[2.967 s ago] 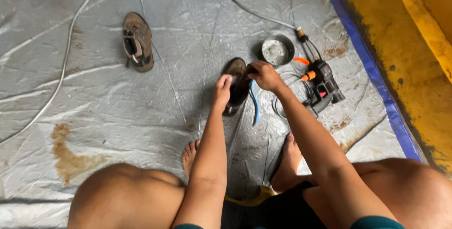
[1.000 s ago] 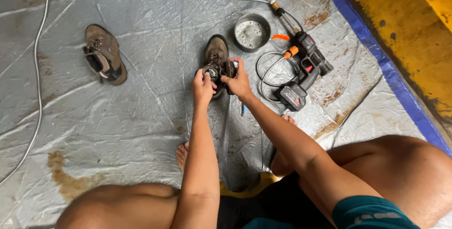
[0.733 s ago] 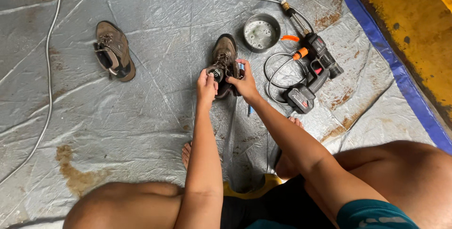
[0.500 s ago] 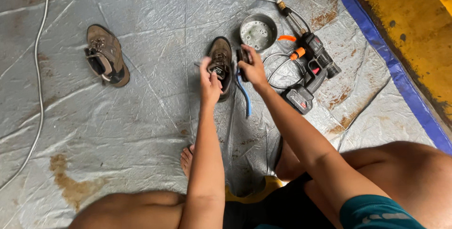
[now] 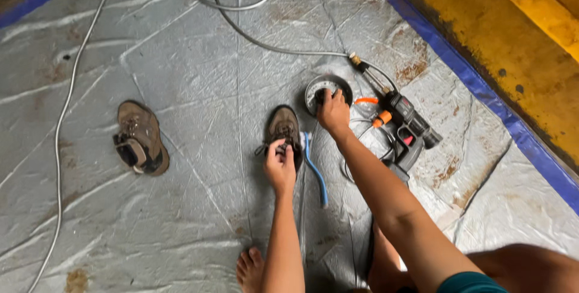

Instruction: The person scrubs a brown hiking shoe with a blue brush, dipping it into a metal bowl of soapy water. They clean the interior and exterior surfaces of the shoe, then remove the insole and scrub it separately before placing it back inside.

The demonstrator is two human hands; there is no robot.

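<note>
Person seated on a grey tarp (image 5: pixel 199 220) spread over the floor, bare foot (image 5: pixel 250 269) at the bottom edge of view. Left hand (image 5: pixel 280 163) is pinched on the near end of a brown shoe (image 5: pixel 284 131), fingers closed on its laces or tongue; the shoe lies flat, toe pointing away. Right hand (image 5: pixel 333 112) reaches past it into a small round tin (image 5: pixel 327 91), fingertips curled down inside; whether they grip anything there cannot be told. A blue-handled brush (image 5: pixel 315 169) lies on the tarp just beside the shoe, between the two forearms. Just right of the tin sits a black power tool (image 5: pixel 410 133) with orange fittings, a grey hose (image 5: pixel 253 38) running from its nose up and away in a loop toward the top edge. A second brown shoe (image 5: pixel 140 139) lies on its side well apart to the left, with open tarp between it and the held shoe. A thin white cord (image 5: pixel 66 118) runs down the left side of the tarp. Right boundary: the tarp's blue edge strip (image 5: pixel 476 85) runs diagonally, with a yellow, stained surface (image 5: pixel 518 34) beyond it. Widest bare room is lower left and centre-top; the right side near the tool is crowded.
</note>
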